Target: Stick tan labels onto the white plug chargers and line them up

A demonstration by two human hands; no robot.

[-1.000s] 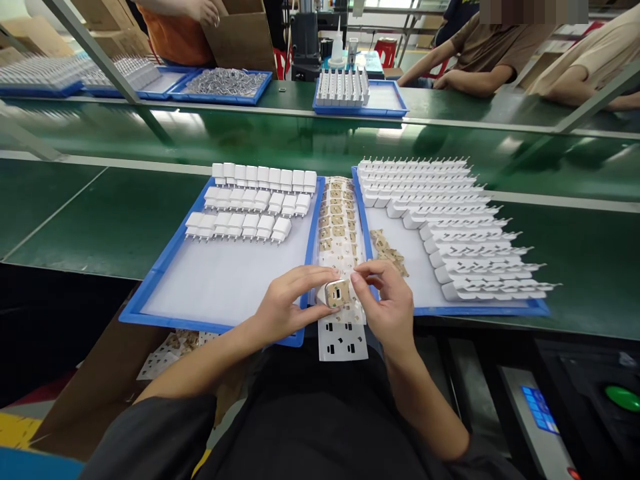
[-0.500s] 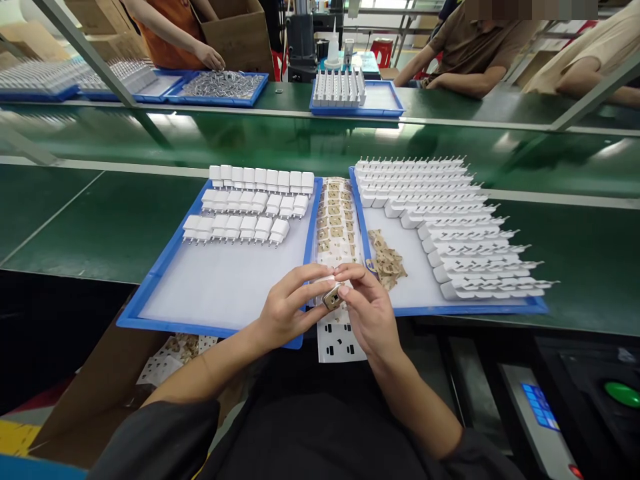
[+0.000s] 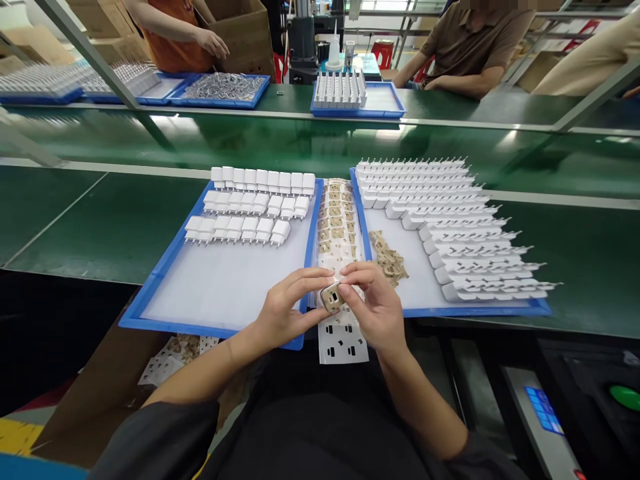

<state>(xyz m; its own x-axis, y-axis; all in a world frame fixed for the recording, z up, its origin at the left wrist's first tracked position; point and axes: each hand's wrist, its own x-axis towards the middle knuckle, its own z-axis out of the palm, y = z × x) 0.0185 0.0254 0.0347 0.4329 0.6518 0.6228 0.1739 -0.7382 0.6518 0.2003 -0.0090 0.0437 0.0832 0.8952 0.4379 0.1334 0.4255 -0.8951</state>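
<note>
Here, a person's left hand (image 3: 285, 310) and right hand (image 3: 375, 307) meet at the near edge of a green table (image 3: 100, 220), both pinching a small white charger (image 3: 332, 297) between fingertips; its tan-stickered end faces the camera. It sits over a sticker sheet (image 3: 337, 227) lying between two blue trays. The left tray (image 3: 150, 293) holds three rows of white chargers (image 3: 250, 200). The right tray (image 3: 500, 310) holds stacked rows of white pronged parts (image 3: 450, 220) and loose tan stickers (image 3: 387, 257).
</note>
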